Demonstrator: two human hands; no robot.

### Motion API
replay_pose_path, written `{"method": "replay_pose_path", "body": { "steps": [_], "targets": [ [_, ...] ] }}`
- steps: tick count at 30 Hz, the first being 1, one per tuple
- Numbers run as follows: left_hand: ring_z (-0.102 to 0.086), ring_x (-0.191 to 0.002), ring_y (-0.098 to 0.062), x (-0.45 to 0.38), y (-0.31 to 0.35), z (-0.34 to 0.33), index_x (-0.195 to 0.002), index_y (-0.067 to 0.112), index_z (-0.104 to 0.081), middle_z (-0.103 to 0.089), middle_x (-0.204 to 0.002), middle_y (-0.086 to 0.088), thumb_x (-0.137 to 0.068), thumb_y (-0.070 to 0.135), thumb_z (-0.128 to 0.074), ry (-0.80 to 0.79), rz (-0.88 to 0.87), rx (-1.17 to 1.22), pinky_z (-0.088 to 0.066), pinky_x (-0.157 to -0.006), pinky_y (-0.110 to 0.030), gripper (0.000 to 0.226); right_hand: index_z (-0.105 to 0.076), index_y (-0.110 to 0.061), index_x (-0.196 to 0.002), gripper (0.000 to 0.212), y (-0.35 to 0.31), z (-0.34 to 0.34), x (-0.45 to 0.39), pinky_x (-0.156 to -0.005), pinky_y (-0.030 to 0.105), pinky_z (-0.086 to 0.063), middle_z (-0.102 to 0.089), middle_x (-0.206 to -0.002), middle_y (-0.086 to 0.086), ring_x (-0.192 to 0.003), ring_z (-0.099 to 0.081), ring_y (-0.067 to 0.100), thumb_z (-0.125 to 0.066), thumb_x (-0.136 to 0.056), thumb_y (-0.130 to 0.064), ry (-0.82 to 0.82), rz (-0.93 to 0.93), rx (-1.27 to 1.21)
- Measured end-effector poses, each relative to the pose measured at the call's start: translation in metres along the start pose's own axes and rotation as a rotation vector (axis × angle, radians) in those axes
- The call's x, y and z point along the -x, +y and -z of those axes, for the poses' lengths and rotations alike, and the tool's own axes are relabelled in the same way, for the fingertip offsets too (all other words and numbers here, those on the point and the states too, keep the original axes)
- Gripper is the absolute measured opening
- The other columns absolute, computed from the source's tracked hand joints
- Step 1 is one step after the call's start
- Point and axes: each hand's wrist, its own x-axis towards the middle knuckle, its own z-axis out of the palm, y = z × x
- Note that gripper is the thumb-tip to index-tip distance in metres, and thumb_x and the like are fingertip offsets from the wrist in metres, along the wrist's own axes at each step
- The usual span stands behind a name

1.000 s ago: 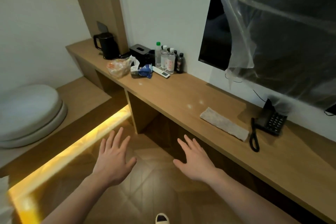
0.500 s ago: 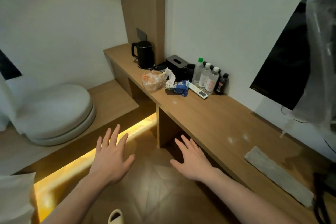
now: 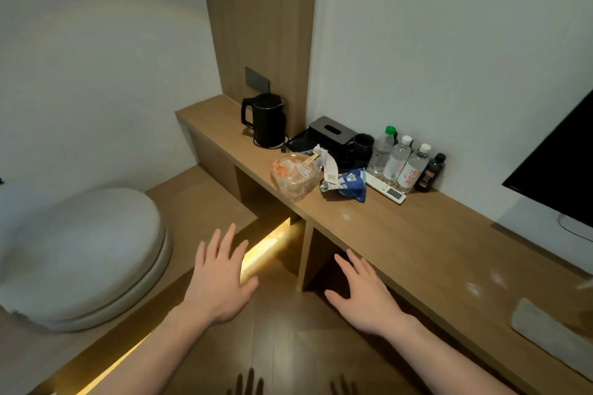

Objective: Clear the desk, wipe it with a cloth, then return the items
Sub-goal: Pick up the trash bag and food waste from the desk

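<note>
Fingers spread flat, left hand (image 3: 219,282) and right hand (image 3: 364,293) hover empty before the table (image 3: 401,234). Beyond them sit a kettle (image 3: 266,120) and bottles (image 3: 398,160); a cloth (image 3: 552,330) lies right of the right hand.

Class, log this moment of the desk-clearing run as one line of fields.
stage: not started | left hand: open, empty | right hand: open, empty | desk: items untouched | cloth: lying on desk
</note>
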Motion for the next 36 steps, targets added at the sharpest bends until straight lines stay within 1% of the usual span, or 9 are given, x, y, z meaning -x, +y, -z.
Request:
{"method": "replay_pose_path", "body": {
  "steps": [7, 13, 18, 22, 27, 29, 31, 34, 36],
  "targets": [
    [0.019, -0.156, -0.025, -0.071, -0.01, 0.01, -0.163, 0.035, -0.01, 0.017, -0.171, 0.001, -0.097, 0.069, -0.035, -0.027, -0.164, 0.032, 0.008, -0.127, -0.049, 0.078, -0.012, -0.037, -0.164, 0.081, -0.013, 0.016, -0.047, -0.126, 0.041, -0.018, -0.002, -0.173, -0.008, -0.159, -0.004, 0.019, -0.053, -0.098, -0.061, 0.053, -0.123, -0.087],
    [0.017, -0.157, -0.022, -0.149, 0.012, 0.014, -0.163, 0.036, -0.012, 0.015, -0.171, 0.003, -0.097, 0.065, -0.043, -0.114, -0.285, 0.049, 0.009, -0.127, -0.046, 0.078, -0.015, -0.034, -0.164, 0.081, -0.001, 0.026, -0.113, -0.125, 0.041, -0.022, -0.004, -0.172, -0.009, -0.158, -0.011, 0.02, -0.056, -0.097, -0.059, 0.095, -0.218, -0.191],
    [0.013, -0.157, -0.022, -0.216, 0.032, 0.017, -0.163, 0.035, -0.012, 0.012, -0.172, 0.001, -0.097, 0.063, -0.045, -0.164, -0.374, 0.016, 0.006, -0.128, -0.044, 0.079, -0.015, -0.038, -0.163, 0.082, 0.013, 0.041, -0.168, -0.124, 0.045, -0.026, -0.006, -0.172, -0.011, -0.157, -0.015, 0.022, -0.059, -0.096, -0.056, 0.111, -0.287, -0.256],
    [0.003, -0.158, -0.023, -0.267, 0.048, 0.018, -0.163, 0.034, -0.013, 0.005, -0.172, -0.001, -0.096, 0.059, -0.048, -0.154, -0.429, 0.013, -0.003, -0.129, -0.043, 0.08, -0.02, -0.034, -0.162, 0.08, 0.031, 0.053, -0.204, -0.122, 0.041, -0.029, -0.014, -0.17, -0.008, -0.155, -0.022, 0.021, -0.063, -0.096, -0.048, 0.14, -0.338, -0.284],
    [0.0, -0.158, -0.025, -0.314, 0.069, 0.02, -0.161, 0.032, -0.021, 0.001, -0.172, -0.001, -0.095, 0.056, -0.05, -0.22, -0.522, -0.005, -0.006, -0.129, -0.044, 0.076, -0.028, -0.031, -0.16, 0.078, 0.041, 0.058, -0.236, -0.118, 0.037, -0.036, -0.028, -0.164, -0.008, -0.145, -0.037, 0.017, -0.065, -0.094, -0.049, 0.173, -0.422, -0.343],
    [-0.001, -0.157, -0.024, -0.335, 0.075, 0.019, -0.161, 0.03, -0.021, 0.001, -0.172, 0.0, -0.095, 0.055, -0.051, -0.234, -0.565, -0.017, -0.006, -0.128, -0.044, 0.077, -0.032, -0.031, -0.159, 0.077, 0.046, 0.056, -0.253, -0.116, 0.039, -0.04, -0.036, -0.16, -0.006, -0.141, -0.043, 0.017, -0.066, -0.093, -0.05, 0.189, -0.508, -0.436],
    [-0.001, -0.157, -0.023, -0.355, 0.079, 0.016, -0.161, 0.03, -0.022, 0.001, -0.172, 0.0, -0.095, 0.054, -0.052, -0.251, -0.598, -0.014, -0.006, -0.128, -0.044, 0.076, -0.035, -0.028, -0.158, 0.077, 0.05, 0.054, -0.274, -0.115, 0.041, -0.041, -0.043, -0.157, -0.001, -0.14, -0.047, 0.02, -0.067, -0.092, -0.051, 0.226, -0.615, -0.612],
    [-0.002, -0.157, -0.023, -0.383, 0.082, 0.01, -0.161, 0.03, -0.022, 0.001, -0.172, 0.001, -0.093, 0.054, -0.053, -0.291, -0.655, -0.017, -0.007, -0.128, -0.045, 0.078, -0.034, -0.022, -0.158, 0.084, 0.052, 0.046, -0.312, -0.116, 0.046, -0.041, -0.049, -0.155, 0.007, -0.137, -0.051, 0.025, -0.069, -0.09, -0.055, 0.268, -0.774, -0.877],
    [-0.003, -0.157, -0.024, -0.399, 0.082, 0.008, -0.161, 0.03, -0.022, 0.0, -0.172, 0.001, -0.094, 0.053, -0.053, -0.307, -0.696, -0.028, -0.005, -0.127, -0.045, 0.077, -0.036, -0.022, -0.157, 0.092, 0.054, 0.037, -0.343, -0.115, 0.05, -0.041, -0.049, -0.154, 0.007, -0.136, -0.052, 0.028, -0.07, -0.083, -0.066, 0.267, -0.878, -0.967]
  ]
}}
